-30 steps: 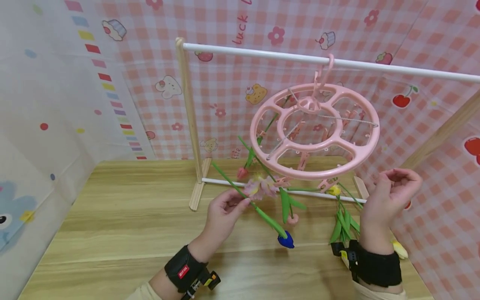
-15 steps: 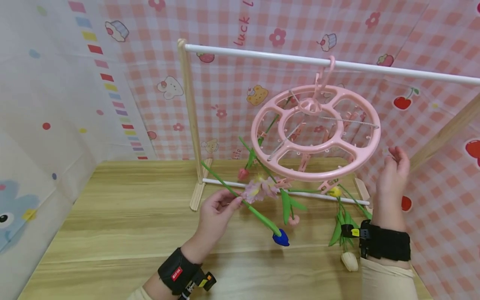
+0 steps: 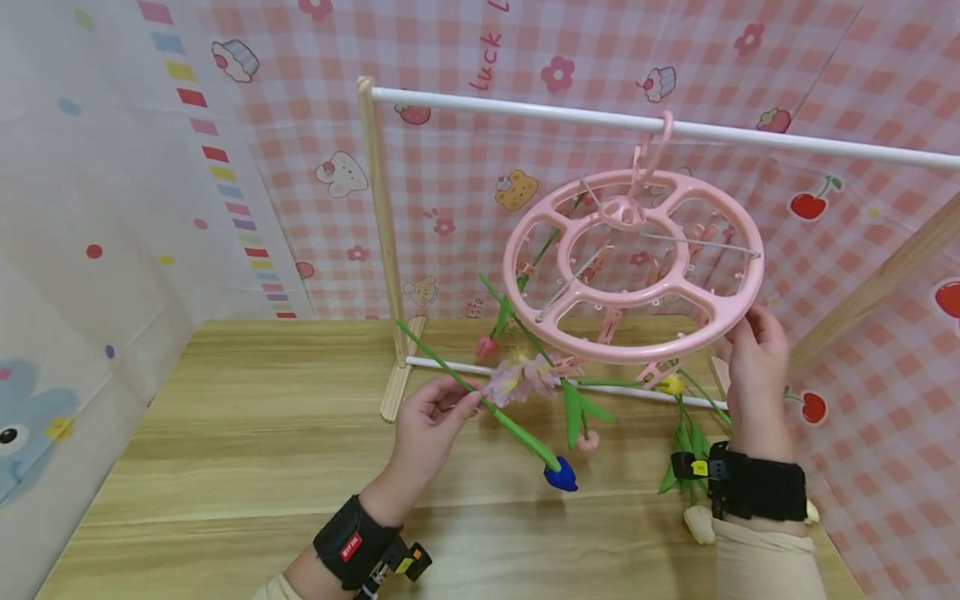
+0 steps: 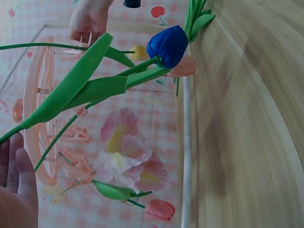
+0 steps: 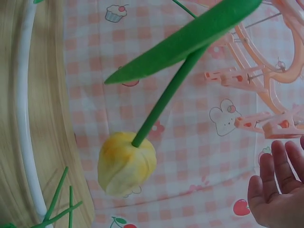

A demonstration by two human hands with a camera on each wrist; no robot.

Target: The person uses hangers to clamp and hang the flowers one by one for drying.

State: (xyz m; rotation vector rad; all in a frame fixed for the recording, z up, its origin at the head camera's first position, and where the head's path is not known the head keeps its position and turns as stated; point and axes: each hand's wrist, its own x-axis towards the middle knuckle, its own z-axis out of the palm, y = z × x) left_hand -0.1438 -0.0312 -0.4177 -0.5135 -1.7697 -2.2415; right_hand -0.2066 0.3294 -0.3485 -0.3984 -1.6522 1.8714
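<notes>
My left hand (image 3: 431,421) pinches the green stem of a blue artificial tulip (image 3: 560,475), its bloom tilted down to the right. In front hangs a round pink clip hanger (image 3: 645,350). Beside its right rim is my right hand (image 3: 757,375), fingers raised; the right wrist view has its relaxed fingers (image 5: 280,190) just below pink clothespins (image 5: 237,78) and holding nothing. Whether they touch the hanger I cannot tell. From the hanger dangle a pink-purple flower (image 3: 521,379), a red tulip (image 3: 487,347), a light pink tulip (image 3: 588,441) and a yellow tulip (image 5: 126,164).
A rack with a white top bar (image 3: 525,108) and wooden posts (image 3: 382,217) carries the hanger. Its lower white bar (image 3: 442,364) runs close above the wooden table (image 3: 247,467). Near my right wrist lie green leaves and a white tulip (image 3: 699,525). Patterned cloth stands behind.
My right hand has swung outward, then back left to the hanger's right rim. My left hand has shifted slightly left with the blue tulip still pinched.
</notes>
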